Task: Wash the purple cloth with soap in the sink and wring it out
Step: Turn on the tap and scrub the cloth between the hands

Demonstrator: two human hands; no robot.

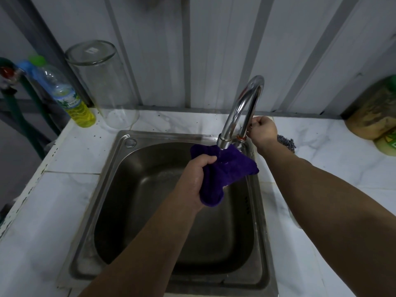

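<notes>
The cloth (pixel 222 170) hung over the sink (pixel 120 159), directly under the spout of the tap (pixel 242 110), which touched or nearly touched its top edge. Its long axis ran roughly from the upper right down to the lower left: one broad corner pointed right toward the sink's right rim, and a narrower bunched end drooped down toward the basin. The left hand (pixel 198 179) was the grip on it, fingers closed tight around the cloth's left side near the middle, so most of the fabric spread up and to the right of the fist while the drooping end hung just below and beside the wrist. A thin stream of water seemed to meet the cloth under the spout, though that was hard to make out. The right hand (pixel 262 132) was closed around the tap's handle behind the base of the spout; the handle itself was mostly hidden by the fingers. On the white surface (pixel 70 189) at the back left stood a bottle (pixel 64 93) of yellow liquid with a green cap and a label too blurred to read, and beside it a clear jar (pixel 102 82). A grey scrubber (pixel 286 142) lay just beyond the right wrist.
</notes>
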